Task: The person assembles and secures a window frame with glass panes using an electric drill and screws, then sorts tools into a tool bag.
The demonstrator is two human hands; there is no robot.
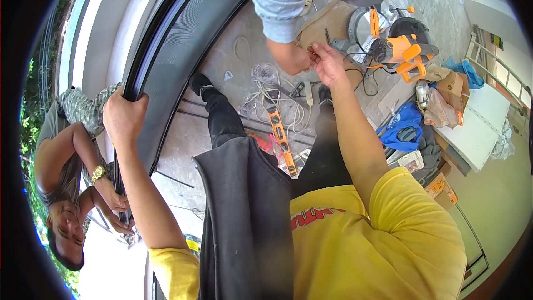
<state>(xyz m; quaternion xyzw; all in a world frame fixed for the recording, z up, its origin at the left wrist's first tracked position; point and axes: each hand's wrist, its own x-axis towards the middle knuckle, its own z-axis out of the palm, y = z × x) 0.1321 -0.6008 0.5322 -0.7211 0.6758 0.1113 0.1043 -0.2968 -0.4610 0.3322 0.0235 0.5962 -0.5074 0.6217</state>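
Observation:
My left hand (pixel 125 118) is wrapped round the edge of a long dark frame (pixel 145 58) with grey mesh (pixel 191 28) in it. Out in front, my right hand (pixel 328 65) has its fingers pinched together and meets the hand (pixel 290 57) of a person in a grey sleeve (pixel 279 0). Whatever lies between the fingertips is too small to make out. At the left, another person (pixel 66 189) with a watch has both hands on the lower end of the frame.
An orange level (pixel 282 143) and tangled white cord (pixel 300 112) lie between my legs. An orange power saw (pixel 402 53) stands front right. Beyond it are a blue cloth (pixel 403 128), a cardboard box (pixel 452 90), a white board (pixel 476 128) and a ladder (pixel 502 69).

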